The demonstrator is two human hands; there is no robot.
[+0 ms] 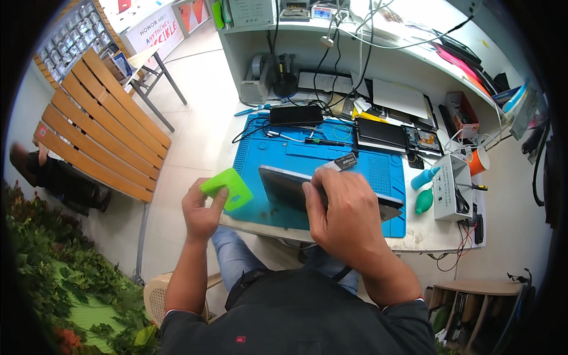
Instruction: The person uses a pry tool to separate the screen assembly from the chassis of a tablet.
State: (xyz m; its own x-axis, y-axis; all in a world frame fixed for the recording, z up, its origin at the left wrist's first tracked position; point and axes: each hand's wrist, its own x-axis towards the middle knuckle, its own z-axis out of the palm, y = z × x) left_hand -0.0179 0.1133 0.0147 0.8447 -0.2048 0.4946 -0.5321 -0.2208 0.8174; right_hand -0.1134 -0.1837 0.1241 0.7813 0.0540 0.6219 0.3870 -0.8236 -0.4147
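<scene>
My left hand (203, 212) pinches a bright green plastic card (227, 188) by its lower corner, held up over the near left corner of the blue work mat (307, 160). My right hand (342, 212) grips a dark flat device with a silver rim (283, 184), tilted up off the mat on its near edge. A small grey strip (345, 162) pokes out just above my right fingers. The device's right part is hidden under my hand.
A black phone (296, 115) and thin tools lie at the mat's far edge. Opened dark devices (390, 135) sit at the right. A white box (451, 186), teal blower bulbs (423, 189) and an orange cup (478, 161) stand right. A wooden bench (100, 124) is left.
</scene>
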